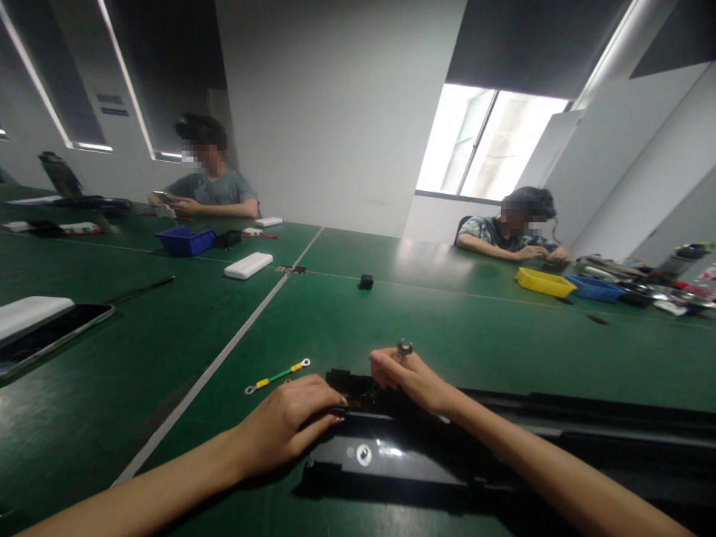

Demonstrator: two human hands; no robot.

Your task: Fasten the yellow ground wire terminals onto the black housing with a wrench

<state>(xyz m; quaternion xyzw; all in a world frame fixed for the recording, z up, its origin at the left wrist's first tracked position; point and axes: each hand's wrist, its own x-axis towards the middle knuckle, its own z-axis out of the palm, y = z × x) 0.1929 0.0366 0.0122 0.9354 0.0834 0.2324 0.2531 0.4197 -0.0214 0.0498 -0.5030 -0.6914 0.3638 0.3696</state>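
A long black metal part (408,455) lies on the green table, running off to the right. My right hand (400,373) is closed around a wrench (403,348), whose open jaw sticks up above the fist while its lower end reaches down to the black part. At the left end of that part is my left hand (305,414), its thumb and fingers pinched near a small piece too dark and hidden to name. Just beyond the left hand lies a green and yellow wire (278,377) with a ring terminal at each end.
A small black block (366,282) and a white power bank (249,265) stand farther back. A phone (56,335) lies at the left. Blue (186,240) and yellow (545,283) trays are near two seated people (215,186) across the table.
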